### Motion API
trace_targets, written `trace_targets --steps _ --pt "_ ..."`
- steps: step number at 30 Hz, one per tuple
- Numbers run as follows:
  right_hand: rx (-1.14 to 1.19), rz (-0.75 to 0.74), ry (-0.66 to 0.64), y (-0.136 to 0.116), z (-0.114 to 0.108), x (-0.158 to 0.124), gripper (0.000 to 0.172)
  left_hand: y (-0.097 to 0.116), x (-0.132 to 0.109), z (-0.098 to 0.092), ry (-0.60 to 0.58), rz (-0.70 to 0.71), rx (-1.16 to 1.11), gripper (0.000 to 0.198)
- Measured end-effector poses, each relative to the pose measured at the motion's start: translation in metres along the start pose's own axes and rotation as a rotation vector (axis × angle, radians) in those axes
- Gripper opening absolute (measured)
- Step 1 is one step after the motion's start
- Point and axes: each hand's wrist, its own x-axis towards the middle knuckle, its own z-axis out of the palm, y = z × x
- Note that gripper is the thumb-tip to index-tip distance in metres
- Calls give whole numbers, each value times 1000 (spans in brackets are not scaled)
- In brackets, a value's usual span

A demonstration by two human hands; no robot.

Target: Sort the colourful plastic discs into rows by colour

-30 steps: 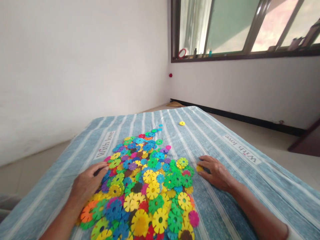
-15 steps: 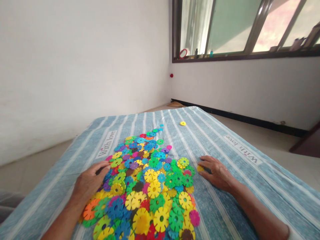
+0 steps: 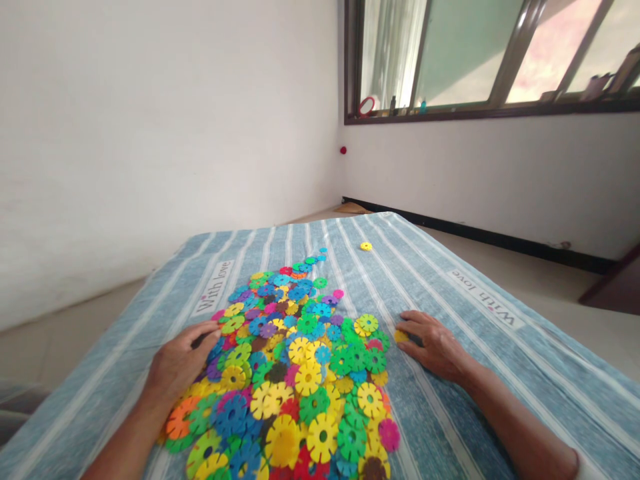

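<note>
A heap of flat plastic flower-shaped discs (image 3: 295,363) in many colours lies spread on a blue striped cloth (image 3: 450,313). My left hand (image 3: 180,363) rests palm down on the heap's left edge, its fingers curled loosely over the discs. On the right edge my right hand (image 3: 433,343) lies flat on the cloth, fingers together. Its fingertips touch a small yellow disc (image 3: 401,337). Neither hand lifts anything.
One yellow disc (image 3: 366,247) lies alone farther back on the cloth. "With love" is printed on the cloth at left and right. Bare floor (image 3: 540,280) surrounds the cloth. White walls meet in the far corner, and a window (image 3: 490,53) with small items on its sill is at upper right.
</note>
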Motion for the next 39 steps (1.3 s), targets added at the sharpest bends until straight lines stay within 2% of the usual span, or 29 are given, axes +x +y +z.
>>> trace_targets --steps 4,10,17,39 --pt "-4 -1 -1 0 0 0 26 -2 1 1 14 9 0 41" --pt "-4 7 -13 -1 -1 0 26 2 0 -1 -45 -33 18 50" --pt "-15 12 -22 0 -1 0 26 0 0 0 -26 -20 15 47" --pt "-25 15 -40 -4 -3 1 26 3 -1 -1 -67 -61 -2 58"
